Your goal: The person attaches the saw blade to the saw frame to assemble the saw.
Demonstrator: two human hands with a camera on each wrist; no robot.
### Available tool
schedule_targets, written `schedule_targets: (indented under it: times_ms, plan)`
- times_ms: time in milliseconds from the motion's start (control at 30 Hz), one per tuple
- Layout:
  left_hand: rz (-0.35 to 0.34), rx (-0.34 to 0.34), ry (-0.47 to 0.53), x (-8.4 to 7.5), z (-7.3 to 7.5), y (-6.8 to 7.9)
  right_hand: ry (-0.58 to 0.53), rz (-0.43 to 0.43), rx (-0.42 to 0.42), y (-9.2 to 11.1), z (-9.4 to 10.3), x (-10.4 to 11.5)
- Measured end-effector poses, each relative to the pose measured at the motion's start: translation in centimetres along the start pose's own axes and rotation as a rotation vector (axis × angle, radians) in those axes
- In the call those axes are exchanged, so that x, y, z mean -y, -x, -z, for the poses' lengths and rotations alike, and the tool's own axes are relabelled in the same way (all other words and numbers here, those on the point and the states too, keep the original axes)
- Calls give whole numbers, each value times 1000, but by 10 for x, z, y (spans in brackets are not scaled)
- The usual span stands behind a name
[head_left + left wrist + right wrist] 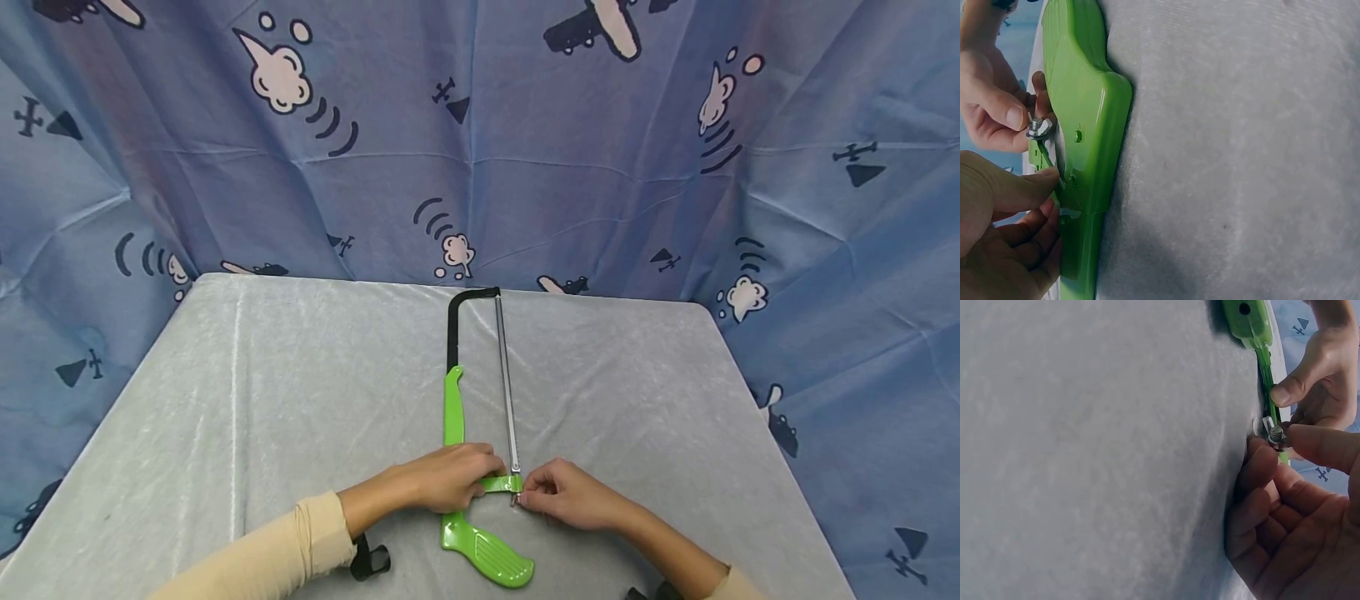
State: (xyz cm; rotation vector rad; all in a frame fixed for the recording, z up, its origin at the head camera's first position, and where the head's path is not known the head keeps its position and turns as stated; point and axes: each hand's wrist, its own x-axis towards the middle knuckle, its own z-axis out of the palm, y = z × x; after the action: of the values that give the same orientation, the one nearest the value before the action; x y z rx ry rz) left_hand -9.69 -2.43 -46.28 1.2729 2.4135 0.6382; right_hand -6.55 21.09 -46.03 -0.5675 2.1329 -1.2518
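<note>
A hacksaw (453, 408) lies on the table, its black front frame (453, 329) pointing away and its green handle (491, 554) toward me. The silver blade (506, 375) runs along its right side. My left hand (457, 475) reaches across the green frame and pinches the short green arm (495, 484) at the blade's near end. From the right, my right hand (573, 496) has thumb and fingers on the small metal wing nut (1276, 434) at that arm's tip. In the left wrist view, the wing nut (1039, 129) sits beside the right fingertips.
A grey cloth covers the table (337, 358). Behind it hangs a blue curtain (525, 100) printed with planes and clouds. A black strap (370, 560) shows by my left wrist, with another dark piece (663, 592) near the right forearm.
</note>
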Motion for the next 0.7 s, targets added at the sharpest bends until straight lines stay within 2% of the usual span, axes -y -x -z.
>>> schedule_targets:
  times_ms: [267,700]
  plan:
    - [-12,-5,-4,0,1,0,10,-5,31,-1,2,-2]
    - [-22,-10,2,1,0,0,135,45,-62,-1,-4,-1]
